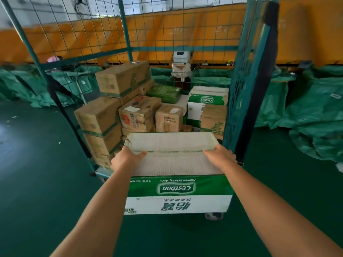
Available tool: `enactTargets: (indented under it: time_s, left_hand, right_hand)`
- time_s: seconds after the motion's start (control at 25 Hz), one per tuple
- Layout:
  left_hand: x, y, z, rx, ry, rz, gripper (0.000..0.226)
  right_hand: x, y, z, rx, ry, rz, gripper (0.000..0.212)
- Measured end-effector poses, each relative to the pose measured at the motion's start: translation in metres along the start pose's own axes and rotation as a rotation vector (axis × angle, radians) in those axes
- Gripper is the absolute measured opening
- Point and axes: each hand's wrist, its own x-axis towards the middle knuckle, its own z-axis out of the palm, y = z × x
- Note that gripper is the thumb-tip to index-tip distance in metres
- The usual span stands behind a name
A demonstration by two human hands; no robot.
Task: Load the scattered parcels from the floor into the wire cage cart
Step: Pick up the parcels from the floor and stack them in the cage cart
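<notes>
I hold a white and green Cestbon water carton (176, 164) in front of me, at the open front of the wire cage cart (246, 93). My left hand (126, 157) grips its left side with the thumb lying on top. On the right side my right hand (220, 154) grips the carton the same way. Inside the cart stand several parcels: brown cardboard boxes (104, 115) stacked at the left and middle, a green flat box (164, 93) further back, and another Cestbon carton (207, 99) at the right.
The floor (37, 164) is dark green. Green sacks (315, 112) lie in heaps to the right and at the back left. An orange barrier (306, 30) runs behind the cart. A cart caster (213, 216) shows under the carton.
</notes>
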Motion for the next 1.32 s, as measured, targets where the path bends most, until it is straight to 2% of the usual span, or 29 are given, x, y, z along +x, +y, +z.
enactTargets:
  time_s: [0.2, 0.44, 0.52, 0.68, 0.84, 1.08, 1.32]
  left_hand:
    - [0.128, 0.049, 0.012, -0.104, -0.034, 0.047, 0.067]
    - [0.246, 0.137, 0.031, -0.096, -0.063, 0.163, 0.070]
    - [0.275, 0.167, 0.038, -0.094, -0.065, 0.205, 0.071]
    - [0.322, 0.227, 0.044, -0.138, -0.049, 0.163, 0.071]
    - [0.380, 0.286, 0.047, -0.085, -0.072, 0.221, 0.070]
    - [0.490, 0.368, 0.059, -0.116, -0.100, 0.354, 0.061]
    - [0.584, 0.452, 0.062, -0.174, -0.127, 0.440, 0.061]
  right_hand:
    - [0.098, -0.066, 0.001, -0.037, 0.072, 0.020, 0.053]
    - [0.221, -0.114, -0.020, -0.060, 0.145, 0.042, 0.052]
    - [0.266, -0.124, -0.031, -0.075, 0.167, 0.044, 0.051]
    - [0.345, -0.144, -0.047, -0.020, 0.230, 0.054, 0.049]
    - [0.420, -0.168, -0.064, -0.050, 0.306, 0.069, 0.050]
    - [0.513, -0.208, -0.085, -0.091, 0.330, 0.090, 0.042]
    - [0.592, -0.244, -0.110, -0.032, 0.416, 0.120, 0.051]
